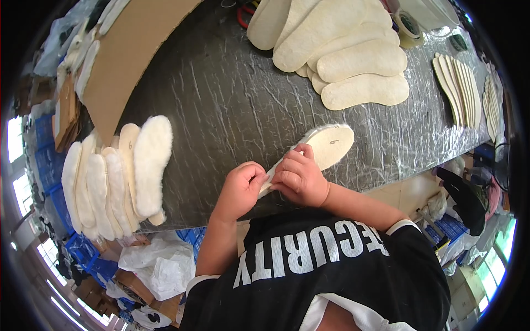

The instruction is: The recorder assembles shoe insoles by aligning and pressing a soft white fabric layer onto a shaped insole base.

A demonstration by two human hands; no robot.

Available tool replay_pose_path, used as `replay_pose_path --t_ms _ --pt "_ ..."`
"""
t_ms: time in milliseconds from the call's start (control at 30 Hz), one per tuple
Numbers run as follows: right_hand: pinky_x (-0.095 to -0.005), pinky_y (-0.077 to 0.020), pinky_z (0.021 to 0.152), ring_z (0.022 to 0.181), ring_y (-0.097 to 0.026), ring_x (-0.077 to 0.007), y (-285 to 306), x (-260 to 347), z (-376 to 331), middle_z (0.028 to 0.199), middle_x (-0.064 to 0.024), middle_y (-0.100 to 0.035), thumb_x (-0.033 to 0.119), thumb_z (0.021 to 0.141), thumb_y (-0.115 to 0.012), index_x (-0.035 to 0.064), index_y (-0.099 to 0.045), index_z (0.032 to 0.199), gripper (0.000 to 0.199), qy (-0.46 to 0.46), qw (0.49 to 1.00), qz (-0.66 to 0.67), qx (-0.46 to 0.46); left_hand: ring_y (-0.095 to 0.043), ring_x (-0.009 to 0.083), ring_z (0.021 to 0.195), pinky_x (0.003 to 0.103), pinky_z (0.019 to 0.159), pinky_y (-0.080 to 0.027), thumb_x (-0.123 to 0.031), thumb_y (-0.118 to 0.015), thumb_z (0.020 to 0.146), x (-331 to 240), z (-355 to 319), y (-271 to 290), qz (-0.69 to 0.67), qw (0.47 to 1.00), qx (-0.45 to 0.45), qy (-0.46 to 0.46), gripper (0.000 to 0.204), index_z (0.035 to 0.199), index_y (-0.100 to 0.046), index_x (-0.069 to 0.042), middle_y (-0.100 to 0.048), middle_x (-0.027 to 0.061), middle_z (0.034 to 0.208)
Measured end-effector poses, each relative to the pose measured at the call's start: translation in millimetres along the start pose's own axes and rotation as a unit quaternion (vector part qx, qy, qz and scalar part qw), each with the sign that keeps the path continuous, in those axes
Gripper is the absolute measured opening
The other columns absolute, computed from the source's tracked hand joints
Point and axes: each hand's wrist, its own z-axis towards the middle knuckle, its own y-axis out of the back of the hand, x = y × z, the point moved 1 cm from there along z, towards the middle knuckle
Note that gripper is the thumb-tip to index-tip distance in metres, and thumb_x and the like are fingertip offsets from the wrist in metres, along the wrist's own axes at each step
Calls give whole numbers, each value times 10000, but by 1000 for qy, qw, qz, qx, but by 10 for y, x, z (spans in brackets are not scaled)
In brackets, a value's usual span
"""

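Observation:
Both my hands grip one cream shoe insole (330, 145) lying near the front edge of the dark plastic-wrapped table (232, 105). My left hand (242, 186) pinches its heel end. My right hand (298, 175) presses on its middle, fingers curled over the fleecy edge. The insole shows its smooth backing side, with fleece along the rim. A fanned row of fleecy insoles (116, 176) lies to my left.
A heap of cream insoles (342, 49) sits at the far middle, and thin flat insoles (458, 88) fan out at the far right. A cardboard sheet (130, 52) lies at the far left. Tape rolls (409, 26) stand behind the heap. Bags and crates are below the table.

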Motion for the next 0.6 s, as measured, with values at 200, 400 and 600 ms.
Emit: replay_pose_path --t_ms 200,400,600 --pt "-425 -362 805 825 -530 -243 5 -90 -3 898 -31 -560 358 676 -764 121 -556 895 384 -46 999 12 -15 -554 226 696 306 652 -449 -8 -601 833 10 -40 48 9 1000 8 14 71 798 -569 44 -579 120 778" --pt "-468 -340 962 1020 -550 -244 105 -328 52 998 9 -609 473 596 -749 143 -579 944 509 -32 997 -1 74 -528 127 742 247 684 -426 -34 -568 867 93 -136 153 -22 996 29 76 96 826 -591 50 -589 61 811" --pt "-460 -345 948 948 -552 -202 60 -307 123 880 25 -584 473 633 -728 156 -630 871 408 -18 992 -21 124 -535 166 709 274 665 -439 -42 -587 865 172 -178 177 -27 997 12 73 94 823 -584 42 -583 87 789"
